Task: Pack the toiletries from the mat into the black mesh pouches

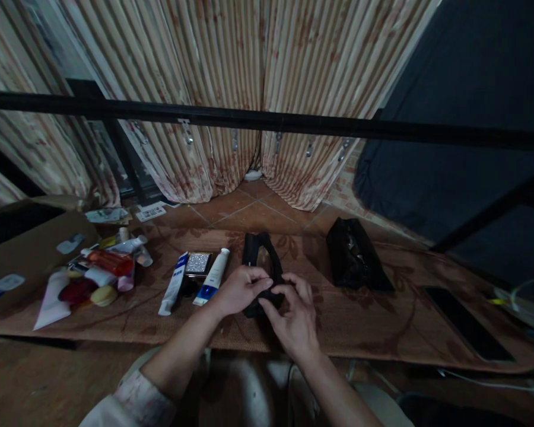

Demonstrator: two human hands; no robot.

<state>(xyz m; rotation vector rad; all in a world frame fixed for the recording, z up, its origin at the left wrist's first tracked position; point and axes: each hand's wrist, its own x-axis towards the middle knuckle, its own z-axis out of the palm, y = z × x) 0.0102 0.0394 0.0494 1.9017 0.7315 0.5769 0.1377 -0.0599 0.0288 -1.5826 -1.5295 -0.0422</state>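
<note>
A small black pouch with a see-through panel in its upper side rests on the cloth-covered table in front of me. My left hand pinches its near part from the left, thumb and fingers closed together. From the right, my right hand grips the same near edge, its thumb and index finger bent close to my left fingertips. What exactly lies between the fingertips is too dark to make out. Just left of the pouch are a white and blue tube, a glittery silver compact and a second tube.
Several cosmetics, among them a pink tube and a red bottle, are heaped at the left by a cardboard box. A larger black bag stands to the right, with a phone beyond it. A dark bar crosses behind.
</note>
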